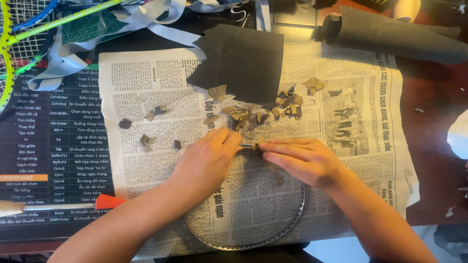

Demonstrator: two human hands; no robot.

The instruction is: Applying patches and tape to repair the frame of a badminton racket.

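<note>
Head view, one frame, items as I log them from my remote seat.

Item one: left hand [207,158], fingers curled together, tips pinching one end of a thin metal strip [248,145]. I see the strip only as a short bluish bit between the two hands.

Item two: right hand [302,158], fingers stretched flat and pressed together, tips lying on the other end of that short bit. Both hands rest on the newspaper sheet [156,87], fingertips nearly meeting at its middle.

Item three: metal ring [273,236], a thin grey hoop with a toothed or perforated edge, lying on the newspaper. Its lower arc curves beneath both forearms; the upper part is hidden by the hands, so I cannot tell whether the pinched strip belongs to it.

Item four: torn scraps [287,104], brown and dark grey, scattered on the newspaper just beyond the fingertips, with a few strays further left.

Item five: black sheet [243,61], ragged on its left edge, overlapping the top of the newspaper.

Item six: dark roll [390,34], lying top right on the table.

Item seven: dark printed mat [53,146] under the newspaper's left side, with a red-tipped tool [105,201] across it.

Item eight: racket [14,44], yellow-green frame, top left, beside pale grey strips [73,61].
</note>
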